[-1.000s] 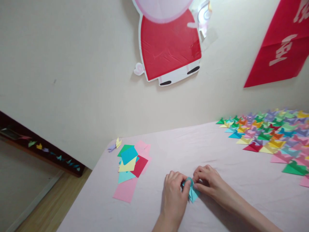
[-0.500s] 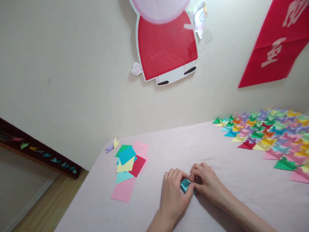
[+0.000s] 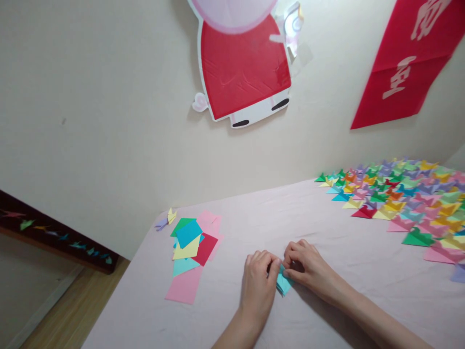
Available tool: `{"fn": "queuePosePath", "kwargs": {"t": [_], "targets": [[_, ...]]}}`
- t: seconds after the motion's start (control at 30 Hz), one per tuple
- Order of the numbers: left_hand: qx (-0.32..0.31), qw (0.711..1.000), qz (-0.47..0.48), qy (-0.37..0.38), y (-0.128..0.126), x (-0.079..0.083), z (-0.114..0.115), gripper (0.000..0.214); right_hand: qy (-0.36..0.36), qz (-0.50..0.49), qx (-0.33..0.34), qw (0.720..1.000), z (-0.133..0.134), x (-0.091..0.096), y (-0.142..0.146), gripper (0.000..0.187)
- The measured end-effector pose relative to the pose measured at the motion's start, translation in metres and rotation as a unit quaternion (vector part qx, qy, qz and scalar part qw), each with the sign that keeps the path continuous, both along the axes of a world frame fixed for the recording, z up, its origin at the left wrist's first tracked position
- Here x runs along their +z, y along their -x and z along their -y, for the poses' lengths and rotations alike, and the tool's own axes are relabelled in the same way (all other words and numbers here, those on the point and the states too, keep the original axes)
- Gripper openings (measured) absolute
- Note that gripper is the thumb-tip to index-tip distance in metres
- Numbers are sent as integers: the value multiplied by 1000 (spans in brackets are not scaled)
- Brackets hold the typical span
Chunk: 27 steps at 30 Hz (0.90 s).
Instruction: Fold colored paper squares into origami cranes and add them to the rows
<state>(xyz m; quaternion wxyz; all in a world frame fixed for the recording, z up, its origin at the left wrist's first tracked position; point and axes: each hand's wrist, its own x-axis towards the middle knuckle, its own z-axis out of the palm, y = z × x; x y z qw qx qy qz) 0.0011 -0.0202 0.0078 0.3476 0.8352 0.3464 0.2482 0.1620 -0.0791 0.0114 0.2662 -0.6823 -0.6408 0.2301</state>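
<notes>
A small folded piece of light blue paper (image 3: 282, 283) rests on the pink tablecloth (image 3: 327, 242) between both my hands. My left hand (image 3: 257, 287) pinches its left side with curled fingers. My right hand (image 3: 304, 269) pinches its upper right side, fingers closed together. Most of the paper is hidden under my fingers.
A loose pile of flat coloured paper squares (image 3: 192, 247) lies to the left of my hands. Two small folded figures (image 3: 166, 219) sit near the table's far left corner. Rows of many folded paper figures (image 3: 403, 198) cover the right side. Wooden floor (image 3: 69, 315) shows at lower left.
Both hands have kept working the blue paper, which shows a different folded shape now. The view has drifted slightly, with the wall pictures shifted left.
</notes>
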Motion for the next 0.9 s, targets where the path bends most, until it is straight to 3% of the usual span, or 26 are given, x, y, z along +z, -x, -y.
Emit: {"fn": "queuePosePath", "kwargs": {"t": [0.13, 0.27, 0.4, 0.6, 0.77, 0.9], "targets": [[9, 999, 28, 32, 4, 1, 2, 29, -16, 13, 9, 1000, 2, -2, 1, 11], [18, 1000, -6, 15, 6, 1, 8, 7, -42, 19, 15, 999, 3, -3, 3, 11], [28, 997, -62, -26, 6, 2, 17, 30, -61, 31, 20, 997, 8, 0, 8, 14], [55, 994, -80, -44, 8, 0, 22, 27, -93, 112, 31, 989, 12, 5, 16, 14], [49, 995, -67, -50, 10, -5, 25, 28, -74, 142, 77, 984, 1, 6, 17, 19], [61, 995, -66, -45, 10, -5, 25, 31, -36, 95, 102, 990, -6, 7, 13, 24]]}}
